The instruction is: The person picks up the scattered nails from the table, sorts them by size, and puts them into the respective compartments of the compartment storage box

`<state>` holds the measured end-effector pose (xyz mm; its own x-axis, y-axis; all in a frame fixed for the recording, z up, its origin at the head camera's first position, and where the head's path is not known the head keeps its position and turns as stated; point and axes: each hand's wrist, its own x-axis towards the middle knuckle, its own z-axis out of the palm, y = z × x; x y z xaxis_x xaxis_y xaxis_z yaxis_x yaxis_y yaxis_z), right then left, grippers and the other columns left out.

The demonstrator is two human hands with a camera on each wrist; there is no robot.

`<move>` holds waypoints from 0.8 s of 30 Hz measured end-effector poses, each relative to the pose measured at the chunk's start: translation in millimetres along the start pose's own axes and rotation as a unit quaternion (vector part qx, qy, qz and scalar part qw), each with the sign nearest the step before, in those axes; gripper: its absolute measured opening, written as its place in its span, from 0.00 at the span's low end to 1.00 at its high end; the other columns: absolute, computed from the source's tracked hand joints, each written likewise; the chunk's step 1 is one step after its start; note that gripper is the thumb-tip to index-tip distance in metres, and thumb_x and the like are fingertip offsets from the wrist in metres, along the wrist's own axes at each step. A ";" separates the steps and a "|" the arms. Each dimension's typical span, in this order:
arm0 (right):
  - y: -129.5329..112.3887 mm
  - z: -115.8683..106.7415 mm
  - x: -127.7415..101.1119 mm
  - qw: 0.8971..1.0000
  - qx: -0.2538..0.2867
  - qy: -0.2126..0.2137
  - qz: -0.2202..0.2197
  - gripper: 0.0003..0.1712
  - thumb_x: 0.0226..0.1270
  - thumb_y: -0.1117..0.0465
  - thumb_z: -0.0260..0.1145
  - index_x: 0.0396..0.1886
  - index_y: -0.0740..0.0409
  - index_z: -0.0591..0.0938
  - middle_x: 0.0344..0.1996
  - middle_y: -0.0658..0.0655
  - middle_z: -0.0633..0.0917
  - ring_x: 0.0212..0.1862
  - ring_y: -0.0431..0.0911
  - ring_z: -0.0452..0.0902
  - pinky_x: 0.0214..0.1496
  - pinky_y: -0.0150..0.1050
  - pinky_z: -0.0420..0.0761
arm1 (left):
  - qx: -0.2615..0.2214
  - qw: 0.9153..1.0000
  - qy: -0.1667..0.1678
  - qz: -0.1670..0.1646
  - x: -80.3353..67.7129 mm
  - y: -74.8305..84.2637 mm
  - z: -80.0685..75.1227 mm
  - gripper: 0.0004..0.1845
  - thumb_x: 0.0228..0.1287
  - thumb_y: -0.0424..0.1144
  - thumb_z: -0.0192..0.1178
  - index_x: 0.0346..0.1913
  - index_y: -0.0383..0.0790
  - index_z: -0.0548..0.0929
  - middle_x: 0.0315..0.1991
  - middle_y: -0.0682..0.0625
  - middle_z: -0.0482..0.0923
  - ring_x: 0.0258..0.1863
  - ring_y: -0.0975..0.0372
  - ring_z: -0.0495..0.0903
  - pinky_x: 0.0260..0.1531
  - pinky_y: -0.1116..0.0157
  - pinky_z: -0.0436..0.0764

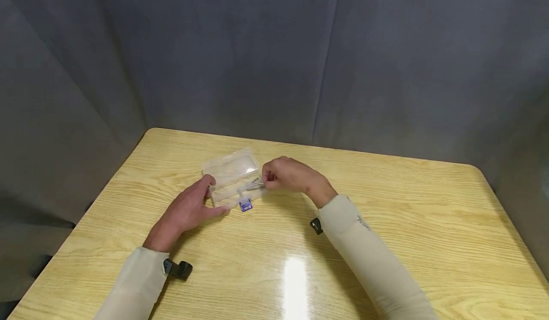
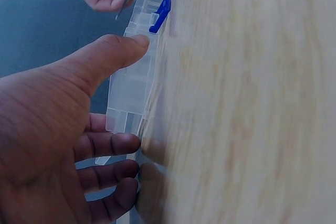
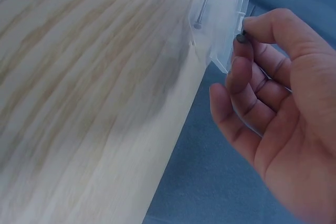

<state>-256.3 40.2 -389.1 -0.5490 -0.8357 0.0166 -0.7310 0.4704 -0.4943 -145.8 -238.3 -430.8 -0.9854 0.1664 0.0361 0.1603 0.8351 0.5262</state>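
Observation:
A clear plastic case lies on the table with its lid folded back on the far side. A blue latch hangs from its near edge. My left hand holds the case at its left end, the thumb against the near wall and the fingers round the end. Over the case's right end, my right hand pinches a nail between thumb and index finger; its dark head shows at the fingertips. Inside the case lies another nail, long and grey.
The wood-grain table stretches to the right and towards me. Dark grey curtains stand behind it and along both sides. Each sleeve carries a small black wrist device.

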 end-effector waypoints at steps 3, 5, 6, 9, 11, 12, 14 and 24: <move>0.1 0.7 3.6 1.000 0.003 -0.004 0.001 0.05 0.68 0.69 0.67 0.34 0.55 0.85 0.30 0.46 0.84 0.32 0.39 0.75 0.40 0.34 0.76 | 0.001 1.000 0.001 -0.002 0.3 0.1 0.4 0.36 0.57 0.51 0.78 0.58 0.37 0.70 0.37 0.48 0.71 0.31 0.57 0.70 0.31 0.58 0.70; -0.7 0.9 5.7 1.000 0.006 -0.006 0.006 0.05 0.68 0.68 0.67 0.35 0.55 0.85 0.31 0.46 0.84 0.33 0.39 0.75 0.40 0.34 0.76 | 0.001 1.000 0.001 -0.003 0.2 0.0 0.4 0.35 0.56 0.51 0.78 0.57 0.37 0.70 0.36 0.48 0.71 0.31 0.57 0.70 0.31 0.59 0.70; -1.1 1.0 6.6 1.000 0.007 -0.008 0.008 0.05 0.69 0.68 0.67 0.35 0.55 0.85 0.31 0.46 0.84 0.33 0.39 0.75 0.40 0.34 0.76 | 0.000 1.000 0.002 -0.003 0.1 -0.2 0.3 0.35 0.56 0.51 0.78 0.57 0.37 0.70 0.36 0.48 0.71 0.30 0.57 0.70 0.30 0.59 0.70; -2.2 1.1 8.9 1.000 0.008 -0.015 0.016 0.04 0.69 0.68 0.67 0.35 0.55 0.85 0.31 0.46 0.84 0.33 0.40 0.75 0.39 0.34 0.76 | -0.003 1.000 0.001 0.000 0.2 0.1 -0.2 0.35 0.57 0.52 0.78 0.57 0.37 0.70 0.36 0.48 0.71 0.30 0.57 0.70 0.30 0.59 0.69; -3.3 0.7 10.1 1.000 0.006 -0.020 0.018 0.04 0.69 0.67 0.67 0.35 0.54 0.85 0.31 0.46 0.84 0.33 0.40 0.75 0.39 0.34 0.76 | -0.003 1.000 0.000 0.000 0.1 0.3 -0.4 0.36 0.57 0.52 0.78 0.57 0.37 0.70 0.36 0.48 0.71 0.31 0.57 0.70 0.30 0.59 0.69; -3.9 0.4 10.8 1.000 0.004 -0.022 0.019 0.04 0.69 0.67 0.67 0.35 0.54 0.85 0.31 0.46 0.84 0.33 0.39 0.75 0.39 0.34 0.76 | -0.004 1.000 -0.001 0.000 0.2 0.3 -0.5 0.36 0.57 0.53 0.78 0.57 0.37 0.70 0.36 0.48 0.71 0.31 0.57 0.70 0.30 0.59 0.69; -5.5 -0.1 12.5 1.000 0.000 -0.024 0.019 0.04 0.69 0.67 0.67 0.34 0.54 0.84 0.30 0.46 0.84 0.32 0.40 0.75 0.39 0.34 0.76 | -0.004 1.000 -0.002 -0.002 0.0 0.2 -0.6 0.36 0.56 0.53 0.78 0.57 0.37 0.70 0.36 0.48 0.71 0.30 0.57 0.70 0.30 0.59 0.69; -9.0 0.4 14.6 0.999 0.003 -0.023 0.023 0.04 0.69 0.66 0.68 0.34 0.53 0.84 0.32 0.45 0.84 0.33 0.40 0.75 0.39 0.34 0.75 | -0.011 1.000 -0.007 -0.001 0.0 -1.0 0.9 0.36 0.57 0.53 0.78 0.57 0.37 0.70 0.35 0.48 0.70 0.30 0.57 0.69 0.29 0.59 0.68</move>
<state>-257.5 23.7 -384.8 -0.5623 -0.8257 -0.0456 -0.7033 0.5065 -0.4988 -146.0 -238.6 -432.1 -0.9846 0.1731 0.0228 0.1574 0.8235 0.5450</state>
